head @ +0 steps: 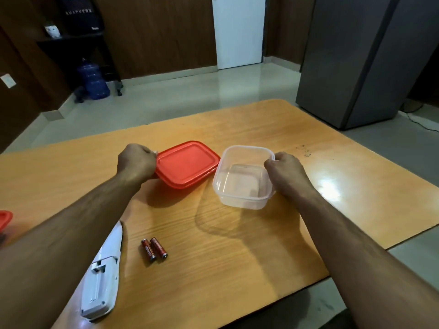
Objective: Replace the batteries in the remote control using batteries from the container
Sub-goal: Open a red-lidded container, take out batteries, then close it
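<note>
batteries [154,249]: 2, near left forearm
lid [187,163]: 1, in left hand [136,161]
container [244,176]: 1, in right hand [282,166]
remote control [102,276]: 1, under left forearm

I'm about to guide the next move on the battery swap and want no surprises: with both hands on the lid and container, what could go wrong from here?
1. The two batteries lie loose beside the left forearm; a sweep back could roll them away.
2. The remote sits at the table's near edge, partly under that arm, and could be knocked off.
3. The clear container, gripped by the right hand, looks empty, so the batteries' status is unclear.
</note>
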Demonstrator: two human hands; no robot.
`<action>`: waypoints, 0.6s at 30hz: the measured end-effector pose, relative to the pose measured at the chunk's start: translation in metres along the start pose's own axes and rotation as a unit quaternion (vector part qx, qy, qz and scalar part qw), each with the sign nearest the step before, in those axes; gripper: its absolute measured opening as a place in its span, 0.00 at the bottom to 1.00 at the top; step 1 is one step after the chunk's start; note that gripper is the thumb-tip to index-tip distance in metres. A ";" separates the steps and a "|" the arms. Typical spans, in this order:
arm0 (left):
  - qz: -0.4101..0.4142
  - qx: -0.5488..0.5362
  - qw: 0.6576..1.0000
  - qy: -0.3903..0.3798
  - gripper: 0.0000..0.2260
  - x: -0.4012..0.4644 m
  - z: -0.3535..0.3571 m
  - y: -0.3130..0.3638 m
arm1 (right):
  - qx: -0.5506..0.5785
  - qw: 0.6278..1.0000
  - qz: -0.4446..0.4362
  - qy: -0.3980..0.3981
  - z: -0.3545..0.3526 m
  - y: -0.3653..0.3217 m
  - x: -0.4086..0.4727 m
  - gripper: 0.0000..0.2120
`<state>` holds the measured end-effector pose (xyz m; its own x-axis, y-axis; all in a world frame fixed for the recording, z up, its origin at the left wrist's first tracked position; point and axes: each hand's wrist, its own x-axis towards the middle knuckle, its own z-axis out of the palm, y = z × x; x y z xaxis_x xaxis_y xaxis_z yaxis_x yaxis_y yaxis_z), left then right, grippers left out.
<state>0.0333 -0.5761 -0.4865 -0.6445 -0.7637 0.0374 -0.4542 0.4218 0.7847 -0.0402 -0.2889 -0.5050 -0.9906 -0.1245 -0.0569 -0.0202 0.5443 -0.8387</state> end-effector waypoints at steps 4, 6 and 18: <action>-0.001 0.102 0.995 0.010 0.11 0.003 0.000 -0.005 | -0.034 0.999 -0.007 -0.001 0.002 -0.001 -0.001 0.14; -0.007 0.123 0.992 0.005 0.12 0.001 0.000 -0.005 | -0.040 0.999 -0.009 -0.008 0.003 0.000 -0.001 0.13; 0.225 0.188 0.943 -0.156 0.05 -0.080 -0.079 -0.016 | -0.206 0.959 -0.160 0.113 -0.005 -0.034 -0.050 0.21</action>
<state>0.1410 -0.5602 -0.4535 -0.9470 -0.3100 0.0842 -0.2403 0.8575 0.4549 0.0090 -0.2966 -0.4710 -0.9277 -0.1824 0.3258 -0.3342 0.7949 -0.5065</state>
